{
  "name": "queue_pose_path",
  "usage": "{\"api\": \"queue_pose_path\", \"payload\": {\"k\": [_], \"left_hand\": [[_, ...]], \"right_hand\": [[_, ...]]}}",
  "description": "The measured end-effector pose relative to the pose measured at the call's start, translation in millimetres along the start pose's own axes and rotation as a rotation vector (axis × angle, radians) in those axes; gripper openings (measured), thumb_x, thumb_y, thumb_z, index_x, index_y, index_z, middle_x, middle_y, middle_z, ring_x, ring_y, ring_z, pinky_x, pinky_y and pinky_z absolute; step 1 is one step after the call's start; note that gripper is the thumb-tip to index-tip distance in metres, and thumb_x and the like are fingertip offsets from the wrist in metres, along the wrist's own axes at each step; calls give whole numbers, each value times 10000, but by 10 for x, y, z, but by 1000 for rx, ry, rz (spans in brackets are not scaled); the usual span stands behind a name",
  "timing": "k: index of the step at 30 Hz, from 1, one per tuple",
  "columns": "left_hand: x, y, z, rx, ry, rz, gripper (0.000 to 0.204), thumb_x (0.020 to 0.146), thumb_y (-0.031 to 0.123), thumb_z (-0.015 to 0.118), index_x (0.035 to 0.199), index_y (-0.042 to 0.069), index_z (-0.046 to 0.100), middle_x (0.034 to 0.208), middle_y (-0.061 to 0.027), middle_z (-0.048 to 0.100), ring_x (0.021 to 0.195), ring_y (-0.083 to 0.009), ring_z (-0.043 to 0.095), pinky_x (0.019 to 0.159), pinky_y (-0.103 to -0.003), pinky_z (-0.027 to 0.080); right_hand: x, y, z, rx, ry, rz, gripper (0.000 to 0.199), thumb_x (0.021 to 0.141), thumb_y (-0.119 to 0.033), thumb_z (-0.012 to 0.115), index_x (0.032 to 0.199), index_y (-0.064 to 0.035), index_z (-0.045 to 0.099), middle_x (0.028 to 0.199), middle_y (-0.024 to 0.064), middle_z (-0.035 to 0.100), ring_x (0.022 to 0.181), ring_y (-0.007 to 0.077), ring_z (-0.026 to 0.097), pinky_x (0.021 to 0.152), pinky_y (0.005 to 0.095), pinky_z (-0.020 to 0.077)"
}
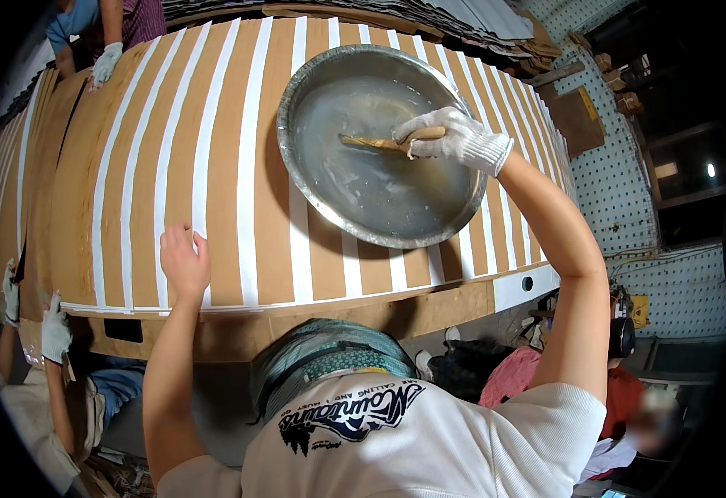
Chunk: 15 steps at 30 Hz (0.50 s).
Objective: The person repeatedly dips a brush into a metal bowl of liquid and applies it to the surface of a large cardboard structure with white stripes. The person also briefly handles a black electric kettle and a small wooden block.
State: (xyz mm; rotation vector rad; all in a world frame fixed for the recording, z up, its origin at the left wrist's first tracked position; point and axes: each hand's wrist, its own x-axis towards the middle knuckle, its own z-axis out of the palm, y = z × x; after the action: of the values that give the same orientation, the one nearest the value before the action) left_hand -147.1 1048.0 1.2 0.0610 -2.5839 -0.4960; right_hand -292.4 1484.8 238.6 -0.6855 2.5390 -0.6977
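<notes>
A wide metal basin point(297, 178) of cloudy liquid sits on a layer of overlapping brown sheets with white strips point(222, 166). My right hand point(454, 141), in a white knit glove, is closed around what looks like a wooden-handled brush point(371, 143). The brush lies low over the basin, its tip pointing left at the liquid; whether it dips in is hard to tell. My bare left hand point(185, 261) rests on the striped sheets left of the basin, near the table's front edge. Its thumb stands apart from the fingers, and it holds nothing.
At the far left, a co-worker's gloved hand point(106, 65) touches the sheets. Another person's gloved hands point(56, 328) are at the near left corner. Stacked sheets point(496, 33) lie behind the table. A wooden rail point(338, 319) runs along the front, close to my body.
</notes>
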Motion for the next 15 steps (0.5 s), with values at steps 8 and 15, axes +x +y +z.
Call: {"api": "queue_pose_path", "payload": {"k": [8,15], "left_hand": [[-14,1,23,20,-22,-61,201,883,127,590,1056,25,575,1021,-133,607,949,-343,568,814,-459,478],[-39,-43,47,13,31,-34,189,872,120,591,1031,20,573,1008,-140,599,940,-345,567,816,-464,473]], "right_hand": [[-329,-285,60,88,-37,139,325,861,-230,666,1126,-61,749,943,124,741,823,197,683,814,340,543],[-690,-552,-265,245,221,127,280,903,-170,693,1147,-39,736,928,71,736,762,95,673,689,247,581]]}}
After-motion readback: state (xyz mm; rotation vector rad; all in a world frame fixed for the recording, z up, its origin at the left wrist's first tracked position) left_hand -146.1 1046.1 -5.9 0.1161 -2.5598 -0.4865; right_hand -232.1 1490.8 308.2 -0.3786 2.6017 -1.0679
